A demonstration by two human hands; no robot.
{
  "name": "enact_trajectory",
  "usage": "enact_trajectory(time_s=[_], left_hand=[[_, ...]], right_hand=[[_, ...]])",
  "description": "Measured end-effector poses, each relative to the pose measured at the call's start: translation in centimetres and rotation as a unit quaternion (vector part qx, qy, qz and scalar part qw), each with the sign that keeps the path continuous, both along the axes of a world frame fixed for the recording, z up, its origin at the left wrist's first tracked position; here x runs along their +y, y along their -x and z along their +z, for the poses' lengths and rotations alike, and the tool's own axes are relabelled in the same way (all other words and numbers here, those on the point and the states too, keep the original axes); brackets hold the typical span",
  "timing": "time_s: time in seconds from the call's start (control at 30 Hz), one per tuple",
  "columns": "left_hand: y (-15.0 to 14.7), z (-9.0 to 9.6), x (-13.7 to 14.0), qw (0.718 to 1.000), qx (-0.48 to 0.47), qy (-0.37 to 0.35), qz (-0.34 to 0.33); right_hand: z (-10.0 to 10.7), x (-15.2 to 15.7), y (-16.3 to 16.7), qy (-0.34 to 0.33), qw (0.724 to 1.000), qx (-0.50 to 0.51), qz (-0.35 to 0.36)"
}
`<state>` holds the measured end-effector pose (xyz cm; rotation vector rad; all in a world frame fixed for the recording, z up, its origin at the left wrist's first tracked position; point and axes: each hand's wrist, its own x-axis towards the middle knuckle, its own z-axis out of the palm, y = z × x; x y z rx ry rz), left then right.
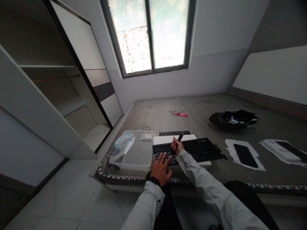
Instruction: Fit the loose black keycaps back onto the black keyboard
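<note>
A black keyboard (203, 148) lies on a white sheet or box (189, 138) on the mattress. My left hand (160, 169) rests on its left end with the fingers spread over the keys, and a dark band circles the wrist. Closed around a short black stick-like tool (180, 137), my right hand (177, 146) is over the middle of the keyboard. The tool's lower end is hidden by the hand, so its kind cannot be made out. Dark keycap-like pieces (174, 133) stand in rows behind the white sheet, and a few more small dark pieces (217, 148) lie by the keyboard's right end.
Left of the keyboard sits a clear plastic box (137, 156) with a bluish plastic bag (124, 143) in it. A red packet (179, 114) lies farther back. On the right are a dark cap (236, 119), a black phone-like slab on white paper (246, 155) and another wrapped item (283, 150).
</note>
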<state>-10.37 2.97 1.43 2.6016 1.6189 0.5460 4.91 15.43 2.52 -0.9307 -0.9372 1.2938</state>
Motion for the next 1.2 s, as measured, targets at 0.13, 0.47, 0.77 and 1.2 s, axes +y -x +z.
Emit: enact_trajectory(time_s=[0.13,0.47,0.77,1.2], left_hand=[[0.1,0.1,0.0,1.000,-0.003,-0.002,-0.002],[0.0,0.2,-0.1,1.000,0.014,0.005,0.003],[0.0,0.2,-0.1,1.000,0.009,0.006,0.002],[0.0,0.1,-0.2,1.000,0.009,-0.008,0.001]], right_hand=[[0.5,-0.3,-0.3,0.012,0.999,-0.003,0.038],[1.6,-0.8,-0.8,0.012,0.994,-0.080,0.069],[0.8,-0.1,-3.6,0.001,0.944,-0.330,-0.002],[-0.1,-2.5,-3.6,-0.017,0.838,-0.545,0.011]])
